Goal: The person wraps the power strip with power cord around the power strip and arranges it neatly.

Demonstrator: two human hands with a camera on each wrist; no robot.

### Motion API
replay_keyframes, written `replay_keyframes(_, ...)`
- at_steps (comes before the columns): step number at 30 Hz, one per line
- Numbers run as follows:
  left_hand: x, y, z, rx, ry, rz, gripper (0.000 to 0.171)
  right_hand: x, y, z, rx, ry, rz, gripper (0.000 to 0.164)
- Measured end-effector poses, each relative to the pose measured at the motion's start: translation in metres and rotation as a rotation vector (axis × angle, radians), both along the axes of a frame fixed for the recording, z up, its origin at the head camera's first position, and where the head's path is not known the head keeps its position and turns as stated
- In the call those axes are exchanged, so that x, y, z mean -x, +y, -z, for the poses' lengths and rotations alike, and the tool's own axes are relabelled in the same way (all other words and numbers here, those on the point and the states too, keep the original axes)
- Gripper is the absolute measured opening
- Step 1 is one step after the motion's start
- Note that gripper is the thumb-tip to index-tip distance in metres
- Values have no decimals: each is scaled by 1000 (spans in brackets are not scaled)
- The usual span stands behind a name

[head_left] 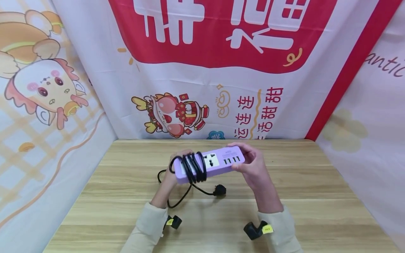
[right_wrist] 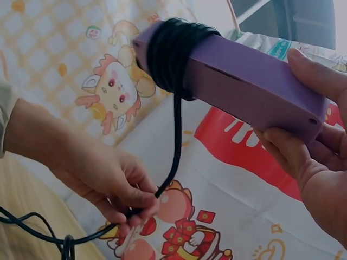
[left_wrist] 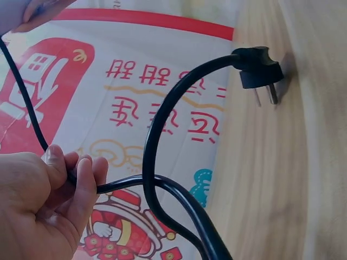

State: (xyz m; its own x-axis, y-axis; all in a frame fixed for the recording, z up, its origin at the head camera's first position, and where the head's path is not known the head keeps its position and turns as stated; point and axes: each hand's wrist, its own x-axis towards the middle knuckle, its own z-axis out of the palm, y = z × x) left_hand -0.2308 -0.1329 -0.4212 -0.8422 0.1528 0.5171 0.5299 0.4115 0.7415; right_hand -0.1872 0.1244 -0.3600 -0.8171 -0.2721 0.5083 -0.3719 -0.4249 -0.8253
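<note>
A purple power strip (head_left: 223, 163) with a white socket and USB slots is held up over the table. My right hand (head_left: 253, 165) grips its right end, thumb on the near side. Several turns of black cord (head_left: 194, 168) wrap the strip's left part. Behind that end, mostly hidden in the head view, is my left hand (left_wrist: 49, 200); in the left wrist view it pinches the cord between thumb and fingers. From there the slack cord (right_wrist: 81, 238) loops down, and the black plug (head_left: 219, 190) at its end lies on the table with metal pins showing in the left wrist view.
A wood-grain table (head_left: 303, 182) spreads beneath the hands. Printed cloth (head_left: 202, 77) hangs at the back, with more cloth (head_left: 364, 105) along both sides. A black wrist camera (head_left: 254, 230) with a yellow label sits at the right cuff, another (head_left: 174, 222) at the left.
</note>
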Motion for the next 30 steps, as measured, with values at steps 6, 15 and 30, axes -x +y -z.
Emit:
replay_keyframes(6, 9, -7, -6, 78, -96, -52, 13, 2, 8, 2, -153, 83, -25, 43)
replay_keyframes(15, 9, -13, -8, 23, 12, -89, 9, 5, 20, 4, -487, 132, 17, 53)
replay_keyframes(30, -5, -10, -26, 114, 89, -173, 8, 16, 22, 12, -750, 23, 183, 52)
